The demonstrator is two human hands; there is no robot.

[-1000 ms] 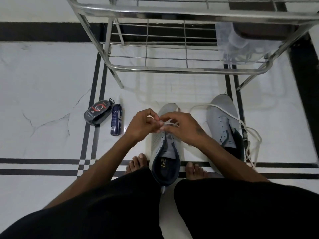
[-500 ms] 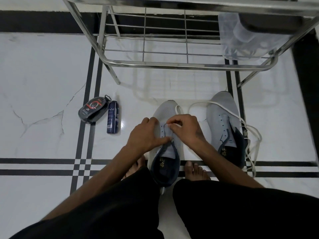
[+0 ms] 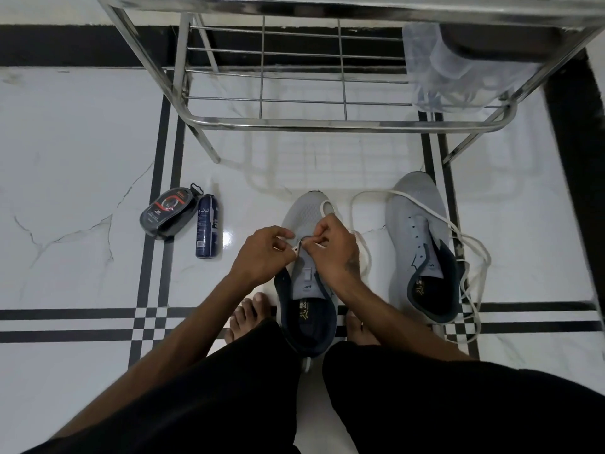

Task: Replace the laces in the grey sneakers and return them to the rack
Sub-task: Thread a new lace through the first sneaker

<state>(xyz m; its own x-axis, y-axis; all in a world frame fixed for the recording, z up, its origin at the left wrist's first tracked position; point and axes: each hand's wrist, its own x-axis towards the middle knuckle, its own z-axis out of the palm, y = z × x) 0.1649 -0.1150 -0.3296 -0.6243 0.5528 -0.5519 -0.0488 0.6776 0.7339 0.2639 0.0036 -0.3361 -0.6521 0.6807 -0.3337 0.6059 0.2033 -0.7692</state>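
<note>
Sneaker [image 3: 306,257] on the floor between the feet is being laced near its toe; lace [image 3: 324,204] is pinched by left hand [image 3: 262,253] and right hand [image 3: 330,249]; threading the next eyelet seems needed.

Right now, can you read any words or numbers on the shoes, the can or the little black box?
Near sneaker insole: gold logo with letters that start "AD"; the rest is too blurred.
Far sneaker insole: gold logo and print, too blurred to read.
Both tongues: a small white mark, not letters I can read.
Can: white print, too small to read.
Black box: red and white label, too small to read.
</note>
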